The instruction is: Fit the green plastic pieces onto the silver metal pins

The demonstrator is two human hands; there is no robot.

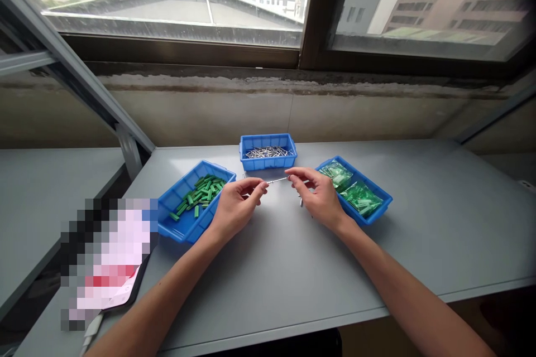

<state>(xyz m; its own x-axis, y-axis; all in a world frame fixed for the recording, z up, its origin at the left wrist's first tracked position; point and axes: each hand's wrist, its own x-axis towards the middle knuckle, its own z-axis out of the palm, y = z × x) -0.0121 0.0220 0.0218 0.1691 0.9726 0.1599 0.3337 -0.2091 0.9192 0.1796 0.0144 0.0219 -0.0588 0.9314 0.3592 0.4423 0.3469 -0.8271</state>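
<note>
Above the middle of the table, a thin silver metal pin [277, 181] stretches between my two hands. My left hand [238, 201] pinches its left end between thumb and fingers. At the other end, the fingertips of my right hand [316, 195] are closed on it. Just below my right hand lies a small metal piece [301, 201], partly covered by the hand. Behind the hands, a blue bin [268, 164] holds many loose silver pins. The exact kind of pin is too small to make out.
To the left, a blue bin [176, 228] contains loose green pieces. On the right, another blue bin [379, 215] holds clear bags of green pieces [362, 199]. A phone with a blurred screen [113, 268] and a cable lies at front left. A wall and window stand behind the table.
</note>
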